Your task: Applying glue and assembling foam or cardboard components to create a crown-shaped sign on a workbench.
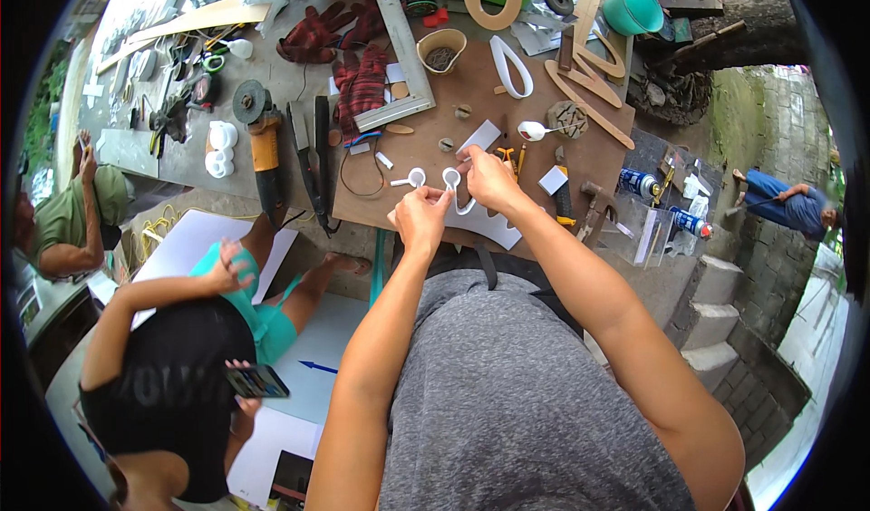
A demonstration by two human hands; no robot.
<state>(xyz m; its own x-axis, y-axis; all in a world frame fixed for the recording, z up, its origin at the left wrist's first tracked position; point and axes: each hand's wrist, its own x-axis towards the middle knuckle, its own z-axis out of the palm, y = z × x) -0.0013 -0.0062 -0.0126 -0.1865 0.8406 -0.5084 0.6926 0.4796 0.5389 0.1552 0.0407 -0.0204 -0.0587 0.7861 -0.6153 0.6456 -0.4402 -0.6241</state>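
My left hand [421,219] is closed, its fingertips pinched on a thin white curled strip [451,178] with a small round loop at its top. Just to the right, my right hand [492,183] has its fingers bent together beside that loop. What lies between its fingertips is too small to make out. A white rectangular piece [480,137] lies by those fingertips. Left of the loop is a small white ring with a short tail [416,177]. A larger white sheet [489,227] with a curved edge lies under my hands on the brown board [367,194].
An angle grinder [263,139], a metal square [403,58] and plaid gloves [360,90] lie to the left. A hammer [596,205] and spray cans [639,182] are at right. One person [172,366] with a phone sits close on my left; others are farther off.
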